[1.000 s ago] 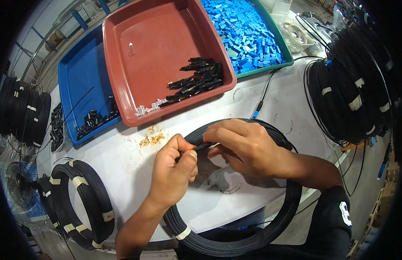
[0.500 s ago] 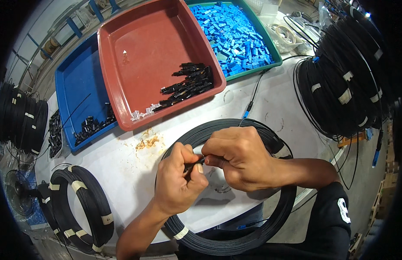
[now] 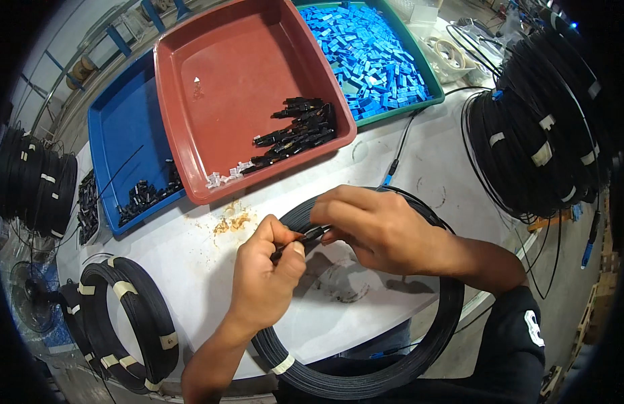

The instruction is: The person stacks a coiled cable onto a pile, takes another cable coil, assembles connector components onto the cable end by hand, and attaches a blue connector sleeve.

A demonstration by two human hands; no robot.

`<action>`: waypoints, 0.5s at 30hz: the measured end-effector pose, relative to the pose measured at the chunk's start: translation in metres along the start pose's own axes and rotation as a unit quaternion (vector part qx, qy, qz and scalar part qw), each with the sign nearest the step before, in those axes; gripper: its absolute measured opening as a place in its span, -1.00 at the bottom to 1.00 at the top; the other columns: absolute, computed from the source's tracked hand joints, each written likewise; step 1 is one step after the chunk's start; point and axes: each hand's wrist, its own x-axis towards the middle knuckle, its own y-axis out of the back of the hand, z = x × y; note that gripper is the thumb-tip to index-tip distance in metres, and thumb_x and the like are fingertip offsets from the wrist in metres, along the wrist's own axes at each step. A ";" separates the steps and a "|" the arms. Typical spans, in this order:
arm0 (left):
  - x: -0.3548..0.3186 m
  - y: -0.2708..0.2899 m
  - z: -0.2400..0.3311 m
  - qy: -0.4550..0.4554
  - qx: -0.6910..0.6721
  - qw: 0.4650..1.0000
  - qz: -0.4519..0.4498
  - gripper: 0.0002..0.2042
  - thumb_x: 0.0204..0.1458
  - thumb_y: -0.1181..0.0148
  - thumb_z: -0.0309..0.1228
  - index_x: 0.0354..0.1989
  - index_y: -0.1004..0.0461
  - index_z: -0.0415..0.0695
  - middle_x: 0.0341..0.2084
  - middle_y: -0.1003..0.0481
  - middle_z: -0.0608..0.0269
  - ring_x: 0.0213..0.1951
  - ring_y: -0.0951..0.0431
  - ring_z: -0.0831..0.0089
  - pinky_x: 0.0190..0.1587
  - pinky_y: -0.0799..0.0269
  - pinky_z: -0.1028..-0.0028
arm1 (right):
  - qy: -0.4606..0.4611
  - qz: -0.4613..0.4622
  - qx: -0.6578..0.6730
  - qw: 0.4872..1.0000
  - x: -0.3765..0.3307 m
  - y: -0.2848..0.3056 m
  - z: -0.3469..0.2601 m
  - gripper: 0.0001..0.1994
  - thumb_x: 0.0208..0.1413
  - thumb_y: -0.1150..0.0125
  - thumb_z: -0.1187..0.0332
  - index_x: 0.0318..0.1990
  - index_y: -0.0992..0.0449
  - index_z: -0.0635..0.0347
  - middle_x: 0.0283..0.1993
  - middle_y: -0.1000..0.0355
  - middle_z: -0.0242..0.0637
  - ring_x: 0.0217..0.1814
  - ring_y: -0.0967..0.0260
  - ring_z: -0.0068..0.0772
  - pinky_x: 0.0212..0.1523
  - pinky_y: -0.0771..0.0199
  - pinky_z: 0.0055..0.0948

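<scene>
Over the upper left of a large black cable coil [image 3: 366, 384], both my hands meet at a small black connector piece [image 3: 315, 233]. My left hand [image 3: 266, 273] pinches its left end between thumb and index finger. Curled over the other end are the fingers of my right hand [image 3: 376, 229], with the fingertips partly hiding the piece. The coil lies flat on the white table and overhangs its near edge, with a pale tape band round its lower left. Beyond my right hand, a blue-tipped cable end [image 3: 388, 176] rests on the tabletop.
A red tray [image 3: 224, 74] with black connector parts and clear pieces overlaps a blue tray [image 3: 123, 121]. A green tray [image 3: 438, 94] holds many blue connector parts. Taped cable coils [image 3: 154, 316] stand at left, with more coils [image 3: 521, 141] at right.
My right hand has shifted slightly, and its fingers have loosened from a tight fist, showing more of the black piece. My left hand has moved a little left.
</scene>
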 end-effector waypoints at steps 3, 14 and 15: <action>0.003 -0.001 0.007 0.150 -0.311 0.937 -0.048 -0.87 0.27 -0.06 -0.39 -0.22 -0.24 -0.10 -0.54 -0.25 0.49 -0.59 -0.18 0.75 -0.55 -0.10 0.67 | 0.115 0.078 -0.072 0.988 -0.003 -0.017 0.014 -0.71 -0.23 -0.31 0.62 -0.24 -0.52 0.29 -0.22 -0.49 -0.16 -0.35 -0.49 -0.17 -0.41 -0.47 -0.36; -0.006 -0.018 -0.006 -0.006 -0.195 0.981 -0.014 -0.85 0.18 -0.08 -0.50 -0.26 -0.20 -0.15 -0.47 -0.29 0.44 -0.49 -0.22 0.79 -0.48 -0.21 0.68 | 0.034 0.113 -0.039 0.992 -0.008 -0.020 -0.015 -0.78 -0.29 -0.31 0.63 -0.38 -0.53 0.26 -0.44 -0.47 -0.24 -0.54 -0.44 -0.17 -0.58 -0.36 -0.32; -0.004 -0.014 -0.009 -0.077 -0.102 0.992 -0.014 -0.85 0.15 -0.09 -0.53 -0.27 -0.21 -0.18 -0.49 -0.30 0.38 -0.52 -0.26 0.72 -0.49 -0.24 0.63 | -0.008 0.079 -0.026 0.997 -0.006 -0.016 -0.020 -0.80 -0.27 -0.30 0.63 -0.38 -0.53 0.28 -0.44 -0.47 -0.21 -0.51 -0.45 -0.14 -0.55 -0.38 -0.30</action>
